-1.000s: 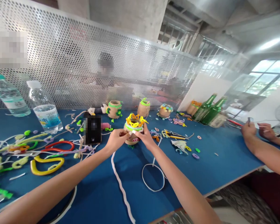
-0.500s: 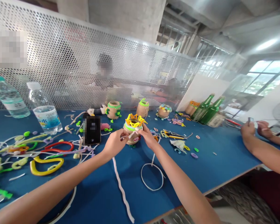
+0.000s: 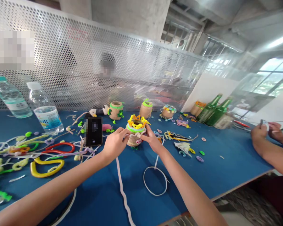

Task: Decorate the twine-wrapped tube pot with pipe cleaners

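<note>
In the middle of the head view stands a twine-wrapped jar (image 3: pixel 133 141) with a yellow and orange pipe-cleaner crown (image 3: pixel 138 122) and a green and white band round its neck. A pale pipe cleaner (image 3: pixel 133 135) lies in waves across its front. My left hand (image 3: pixel 115 142) pinches this strip at the jar's left side. At the right side my right hand (image 3: pixel 151 137) is closed, thumb on the strip and fingers against the jar. A long pale pipe cleaner (image 3: pixel 122 191) runs down the table from beneath my left hand.
A phone (image 3: pixel 93 131), yellow-and-red-handled scissors (image 3: pixel 47 168) and tangled pipe cleaners lie left, near two water bottles (image 3: pixel 48 121). Other decorated jars (image 3: pixel 116 111) stand behind. Right are pliers (image 3: pixel 179 137), green bottles (image 3: pixel 209 110) and another person's hands (image 3: pixel 259 133). A perforated screen (image 3: pixel 132 69) backs the table.
The pale strip, bunched between my fingers before, now lies in waves across the jar's front. My hands have shifted slightly, and the view has turned a little.
</note>
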`<state>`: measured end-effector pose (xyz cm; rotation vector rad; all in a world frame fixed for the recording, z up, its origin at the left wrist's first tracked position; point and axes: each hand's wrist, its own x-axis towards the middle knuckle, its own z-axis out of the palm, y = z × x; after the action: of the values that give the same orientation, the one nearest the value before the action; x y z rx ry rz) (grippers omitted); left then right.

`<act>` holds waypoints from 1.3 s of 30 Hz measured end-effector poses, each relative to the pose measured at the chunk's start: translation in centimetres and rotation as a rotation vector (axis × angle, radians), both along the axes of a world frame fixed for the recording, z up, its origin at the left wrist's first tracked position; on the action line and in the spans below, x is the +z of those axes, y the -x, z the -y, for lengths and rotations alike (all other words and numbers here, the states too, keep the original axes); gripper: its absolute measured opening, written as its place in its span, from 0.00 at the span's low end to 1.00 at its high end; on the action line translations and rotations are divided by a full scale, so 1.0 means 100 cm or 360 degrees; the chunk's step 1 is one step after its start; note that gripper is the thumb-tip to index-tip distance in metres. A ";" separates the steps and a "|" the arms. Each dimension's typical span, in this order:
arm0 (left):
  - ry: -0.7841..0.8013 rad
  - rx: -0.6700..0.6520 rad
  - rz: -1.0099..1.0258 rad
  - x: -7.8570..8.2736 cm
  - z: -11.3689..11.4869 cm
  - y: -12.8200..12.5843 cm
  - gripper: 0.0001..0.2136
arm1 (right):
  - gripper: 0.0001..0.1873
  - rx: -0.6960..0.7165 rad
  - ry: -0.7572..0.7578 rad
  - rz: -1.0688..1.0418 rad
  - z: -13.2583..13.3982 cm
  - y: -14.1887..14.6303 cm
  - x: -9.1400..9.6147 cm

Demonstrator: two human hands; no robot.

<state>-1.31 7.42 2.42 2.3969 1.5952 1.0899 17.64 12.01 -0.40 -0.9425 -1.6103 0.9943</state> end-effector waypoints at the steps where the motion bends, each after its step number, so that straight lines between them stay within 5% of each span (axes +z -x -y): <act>1: -0.0007 0.0001 -0.0004 0.001 0.000 0.000 0.07 | 0.37 -0.0014 0.0007 -0.0003 0.000 0.001 0.000; 27: -0.0090 0.0093 -0.0250 0.001 -0.006 -0.002 0.07 | 0.34 -0.0101 0.0044 -0.0146 0.001 0.016 -0.001; 35: -0.0060 0.0110 -0.0130 0.003 -0.006 -0.005 0.06 | 0.30 -0.0113 0.0017 -0.0146 -0.002 0.016 -0.003; 39: 0.0036 0.0124 0.0089 0.006 -0.009 -0.002 0.14 | 0.30 -0.0098 0.0020 -0.0137 -0.001 0.016 0.000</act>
<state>-1.13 8.33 3.03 2.2871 1.6864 1.1349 16.08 12.12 -0.44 -0.9398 -1.4965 0.9907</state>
